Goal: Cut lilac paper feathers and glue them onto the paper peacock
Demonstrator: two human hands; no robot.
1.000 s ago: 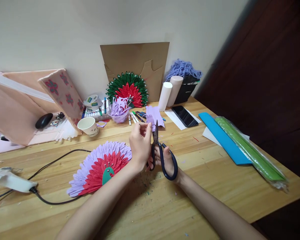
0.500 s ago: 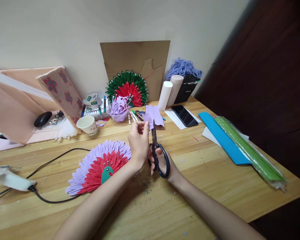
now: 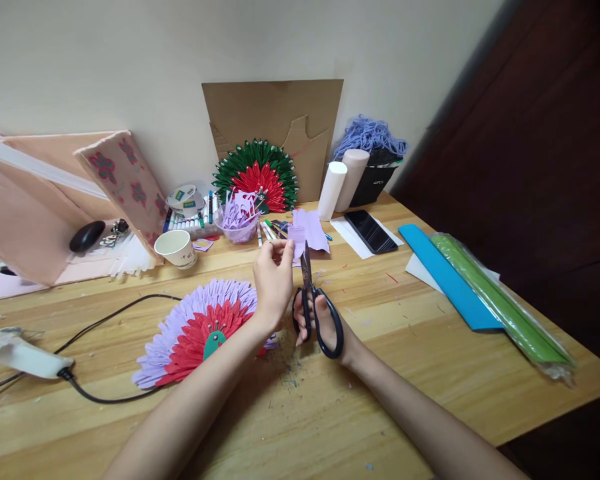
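Observation:
My left hand (image 3: 273, 283) pinches a small piece of lilac paper (image 3: 296, 233) above the wooden table (image 3: 330, 413). My right hand (image 3: 325, 327) grips black-handled scissors (image 3: 314, 300), blades pointing up right beside that paper piece. Just left of my hands lies a fan-shaped paper peacock (image 3: 195, 330) in lilac and red with a teal body. A larger lilac paper sheet (image 3: 310, 230) lies on the table behind the scissors.
A glue gun (image 3: 17, 353) with black cable lies at the left. Paper cup (image 3: 176, 248), markers, a bowl of lilac strips (image 3: 237, 223), a green-red fan (image 3: 256, 175), cardboard, two rolls, a phone (image 3: 370, 231), blue and green paper rolls (image 3: 500, 297) fill the back and right.
The scissor handles have closed together and the blades are nearly shut beside the lilac piece. Both hands shifted slightly left and down in view.

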